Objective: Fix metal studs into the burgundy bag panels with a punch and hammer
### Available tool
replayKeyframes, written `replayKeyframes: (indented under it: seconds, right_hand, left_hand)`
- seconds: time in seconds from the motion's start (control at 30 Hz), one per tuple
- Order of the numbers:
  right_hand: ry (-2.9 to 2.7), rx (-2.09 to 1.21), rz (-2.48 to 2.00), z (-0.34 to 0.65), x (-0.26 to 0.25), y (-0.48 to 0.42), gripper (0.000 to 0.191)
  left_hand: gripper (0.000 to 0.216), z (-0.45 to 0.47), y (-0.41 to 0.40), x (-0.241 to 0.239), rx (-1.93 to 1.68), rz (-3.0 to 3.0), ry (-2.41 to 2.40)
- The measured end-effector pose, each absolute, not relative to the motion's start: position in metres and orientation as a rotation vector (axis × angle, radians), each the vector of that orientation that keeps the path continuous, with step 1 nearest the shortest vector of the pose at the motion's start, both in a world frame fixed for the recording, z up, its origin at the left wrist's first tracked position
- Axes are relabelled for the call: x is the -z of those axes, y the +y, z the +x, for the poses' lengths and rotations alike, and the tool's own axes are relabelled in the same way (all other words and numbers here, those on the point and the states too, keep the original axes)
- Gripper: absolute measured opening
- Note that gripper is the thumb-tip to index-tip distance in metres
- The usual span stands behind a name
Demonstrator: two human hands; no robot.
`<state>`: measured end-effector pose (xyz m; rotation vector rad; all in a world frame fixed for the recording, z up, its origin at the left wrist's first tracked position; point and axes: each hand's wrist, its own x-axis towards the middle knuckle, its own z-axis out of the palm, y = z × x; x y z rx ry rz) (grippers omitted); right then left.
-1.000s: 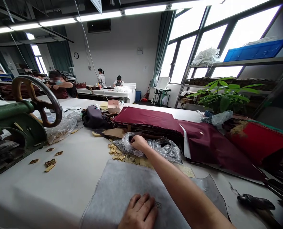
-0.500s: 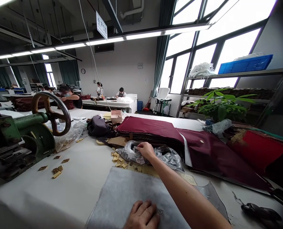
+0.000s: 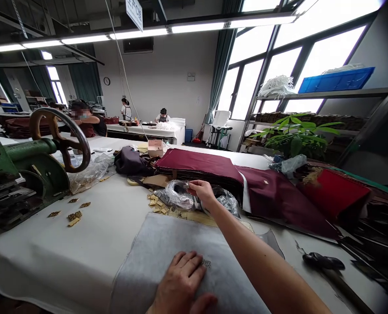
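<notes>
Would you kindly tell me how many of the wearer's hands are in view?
2: the left hand on the grey sheet, the right hand at the plastic bag beyond.

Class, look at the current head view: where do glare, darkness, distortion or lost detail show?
Head view throughout: the windows glare white; the ceiling sinks into darkness; the shelf slants, probably wide-angle stretch; fine detail at the right hand is indistinct.

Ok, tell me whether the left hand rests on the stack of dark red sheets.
No, the left hand rests on the flat, pale grey sheet in front of that stack.
</notes>
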<state>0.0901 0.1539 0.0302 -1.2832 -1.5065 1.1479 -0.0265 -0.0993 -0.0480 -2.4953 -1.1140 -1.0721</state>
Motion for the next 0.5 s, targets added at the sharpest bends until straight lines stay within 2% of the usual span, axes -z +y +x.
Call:
replayKeyframes:
  seconds: [0.2, 0.33, 0.5]
  right_hand:
    - [-1.521, -1.16, -1.238, 0.087, -0.038, 0.145, 0.019]
    - [-1.591, -1.05, -1.252, 0.087, -0.048, 0.136, 0.015]
    - [-1.803, -0.865, -1.261, 0.12, -0.069, 0.074, 0.015]
  left_hand:
    - [0.046, -0.029, -0.105, 0.037, 0.985, -2.612, -1.219]
    - [0.042, -0.026, -0.108, 0.037, 1.046, -2.638, -1.31]
    - [0.036, -0.025, -0.112, 0.03, 1.024, -2.697, -1.435]
